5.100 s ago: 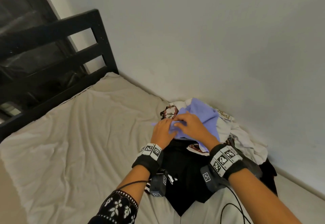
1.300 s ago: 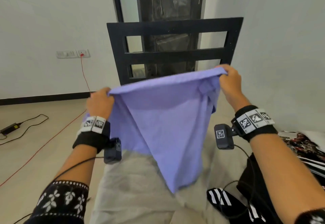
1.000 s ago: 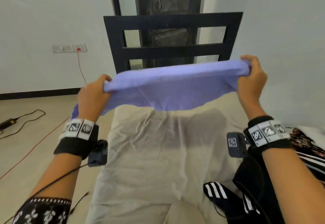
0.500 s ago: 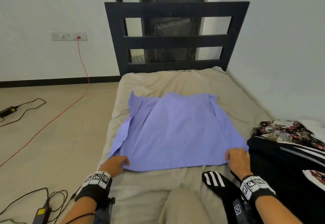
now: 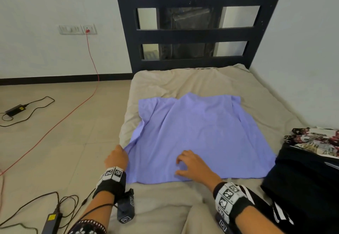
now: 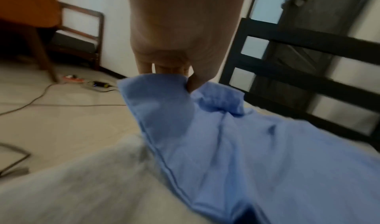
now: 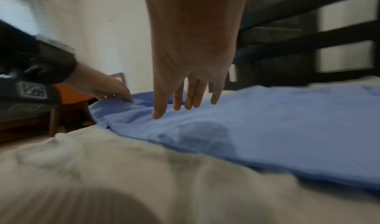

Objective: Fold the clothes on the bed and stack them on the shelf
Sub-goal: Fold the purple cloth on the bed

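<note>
- A lavender shirt point(image 5: 198, 138) lies spread flat on a bed point(image 5: 256, 94) covered with a beige sheet, in front of a black slatted headboard point(image 5: 198, 35).
- The left hand point(image 5: 116, 158) pinches the shirt's near left edge between thumb and fingers point(image 6: 164, 68).
- The right hand point(image 5: 194, 167) hovers over the shirt's near hem, its fingers point(image 7: 191, 96) spread and relaxed.
- Dark and patterned clothes point(image 5: 310, 160) are piled at the right.

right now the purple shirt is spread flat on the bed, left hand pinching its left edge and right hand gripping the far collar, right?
Not quite. The right hand lies open near the purple shirt's near hem, as the head view shows. The left hand does pinch the left edge.
</note>
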{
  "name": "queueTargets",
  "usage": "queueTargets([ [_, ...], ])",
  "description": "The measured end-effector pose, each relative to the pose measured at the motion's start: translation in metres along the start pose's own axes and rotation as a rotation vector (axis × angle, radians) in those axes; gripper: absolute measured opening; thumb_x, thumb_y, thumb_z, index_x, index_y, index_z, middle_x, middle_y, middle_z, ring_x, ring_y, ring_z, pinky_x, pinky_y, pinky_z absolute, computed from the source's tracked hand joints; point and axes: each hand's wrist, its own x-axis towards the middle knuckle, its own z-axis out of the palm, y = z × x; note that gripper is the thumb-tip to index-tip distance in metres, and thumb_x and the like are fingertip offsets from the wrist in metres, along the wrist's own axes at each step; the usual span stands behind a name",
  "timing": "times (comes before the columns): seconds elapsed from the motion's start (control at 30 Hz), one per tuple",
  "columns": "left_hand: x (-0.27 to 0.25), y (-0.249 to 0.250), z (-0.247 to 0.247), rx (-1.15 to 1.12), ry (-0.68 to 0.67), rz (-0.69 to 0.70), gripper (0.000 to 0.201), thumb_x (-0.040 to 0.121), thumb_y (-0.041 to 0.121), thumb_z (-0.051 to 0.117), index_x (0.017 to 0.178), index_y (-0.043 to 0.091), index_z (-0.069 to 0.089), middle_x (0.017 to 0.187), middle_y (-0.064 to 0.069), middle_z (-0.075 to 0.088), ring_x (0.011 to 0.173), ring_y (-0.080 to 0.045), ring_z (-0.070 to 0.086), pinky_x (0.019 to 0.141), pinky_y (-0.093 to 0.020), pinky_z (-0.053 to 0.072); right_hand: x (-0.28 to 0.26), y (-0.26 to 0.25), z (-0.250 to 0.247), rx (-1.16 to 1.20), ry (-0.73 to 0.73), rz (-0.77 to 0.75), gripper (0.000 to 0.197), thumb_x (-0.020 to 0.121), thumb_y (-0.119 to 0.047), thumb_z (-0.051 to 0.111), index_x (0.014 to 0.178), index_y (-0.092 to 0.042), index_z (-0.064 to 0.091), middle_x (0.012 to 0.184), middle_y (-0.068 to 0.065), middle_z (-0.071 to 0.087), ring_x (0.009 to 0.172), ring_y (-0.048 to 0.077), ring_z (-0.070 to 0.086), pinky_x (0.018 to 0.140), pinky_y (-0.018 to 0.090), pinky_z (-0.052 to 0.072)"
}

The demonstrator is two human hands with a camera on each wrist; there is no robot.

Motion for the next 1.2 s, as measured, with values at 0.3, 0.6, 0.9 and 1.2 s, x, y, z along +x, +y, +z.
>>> queueTargets([
  [0.3,0.018,-0.047,-0.044,-0.251,-0.171,-0.139,0.017,0.092,0.007,0.051,0.103,-0.005,0.057,0.113,-0.030,0.059,0.103,-0.038,0.058,0.081,-0.035,0.041,0.047,-0.098,0.021,-0.051,-0.132,-0.155,0.063,0.073,-0.041,0.078,0.123,-0.012,0.052,0.121,0.009,0.049,0.114,0.029,0.046,0.091,0.042,0.039],
  [0.6,0.011,-0.009,-0.066,-0.626,-0.546,-0.070,0.029,0.091,0.043,0.061,0.095,0.015,0.065,0.085,-0.004,0.070,0.078,-0.020,0.065,0.063,-0.027,0.052,0.067,-0.160,0.033,0.267,0.087,-0.187,0.016,0.083,-0.007,0.045,0.096,-0.007,0.054,0.098,0.020,0.063,0.087,0.041,0.057,0.064,0.039,0.040],
  [0.9,0.051,-0.006,-0.043,-0.445,-0.157,0.037,0.033,0.096,0.019,0.054,0.118,-0.006,0.057,0.123,-0.028,0.058,0.114,-0.040,0.054,0.096,-0.042,0.041,0.079,-0.111,-0.008,0.228,-0.021,-0.239,0.033,0.087,-0.030,0.069,0.117,-0.016,0.063,0.116,0.004,0.064,0.103,0.020,0.060,0.087,0.032,0.046],
  [1.2,0.059,-0.041,-0.025,-0.400,-0.087,-0.056,0.024,0.097,0.017,0.050,0.107,-0.003,0.057,0.110,-0.028,0.059,0.107,-0.044,0.054,0.086,-0.041,0.039,0.024,0.091,-0.091,-0.017,0.382,0.514,0.029,0.088,-0.015,0.060,0.114,-0.004,0.061,0.117,0.018,0.061,0.113,0.037,0.054,0.090,0.038,0.043],
])
